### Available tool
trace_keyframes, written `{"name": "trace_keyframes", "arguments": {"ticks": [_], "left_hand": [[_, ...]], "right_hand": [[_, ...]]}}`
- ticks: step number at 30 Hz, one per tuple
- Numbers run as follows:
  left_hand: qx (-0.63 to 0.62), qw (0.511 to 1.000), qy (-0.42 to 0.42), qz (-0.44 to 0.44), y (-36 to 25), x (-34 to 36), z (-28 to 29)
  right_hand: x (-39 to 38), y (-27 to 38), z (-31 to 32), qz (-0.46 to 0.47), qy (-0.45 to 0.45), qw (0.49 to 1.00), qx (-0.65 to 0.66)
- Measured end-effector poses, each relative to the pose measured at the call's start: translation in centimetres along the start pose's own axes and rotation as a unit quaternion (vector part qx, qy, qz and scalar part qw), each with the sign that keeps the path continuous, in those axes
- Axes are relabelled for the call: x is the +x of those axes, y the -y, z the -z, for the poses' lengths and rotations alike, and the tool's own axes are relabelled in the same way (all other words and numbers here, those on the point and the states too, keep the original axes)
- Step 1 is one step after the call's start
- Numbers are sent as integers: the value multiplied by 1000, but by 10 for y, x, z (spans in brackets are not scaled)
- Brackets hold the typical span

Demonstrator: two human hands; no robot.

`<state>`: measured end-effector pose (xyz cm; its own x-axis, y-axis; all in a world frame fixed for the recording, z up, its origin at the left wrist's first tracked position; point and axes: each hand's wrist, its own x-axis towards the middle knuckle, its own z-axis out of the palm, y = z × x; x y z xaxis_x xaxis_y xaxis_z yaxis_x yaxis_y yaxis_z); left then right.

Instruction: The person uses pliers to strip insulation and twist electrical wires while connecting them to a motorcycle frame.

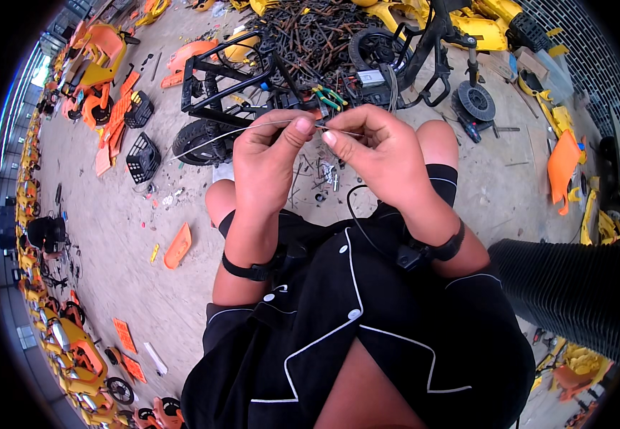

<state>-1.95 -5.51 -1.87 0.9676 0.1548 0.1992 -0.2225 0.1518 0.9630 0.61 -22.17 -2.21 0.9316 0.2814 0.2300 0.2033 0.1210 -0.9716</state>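
Observation:
My left hand (270,161) pinches a thin grey cable (202,144) between thumb and forefinger; its loose length runs off to the left. My right hand (381,157), thumb against forefinger, grips the cable close beside the left hand's fingertips; the exact end between them is too small to make out. Just beyond my hands, pliers with green and yellow handles (328,96) lie by a grey box (370,77) on a black scooter frame (202,75). The frame's black tyre (194,143) shows behind my left hand.
A metal parts heap (310,32) lies behind the frame. Around me are a grey wheel (476,101), black crates (142,157), orange panels (563,164) and rows of yellow scooters (74,350). A tall black ribbed stack (560,293) stands at my right. Another person (45,236) is at far left.

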Motion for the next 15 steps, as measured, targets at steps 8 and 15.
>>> {"name": "trace_keyframes", "arguments": {"ticks": [8, 15], "left_hand": [[22, 999, 15, -31, 0, -3, 0], [14, 1000, 5, -27, 1, -4, -1]], "right_hand": [[6, 12, 14, -159, 130, 973, 101], [3, 1, 5, -52, 47, 998, 9]]}}
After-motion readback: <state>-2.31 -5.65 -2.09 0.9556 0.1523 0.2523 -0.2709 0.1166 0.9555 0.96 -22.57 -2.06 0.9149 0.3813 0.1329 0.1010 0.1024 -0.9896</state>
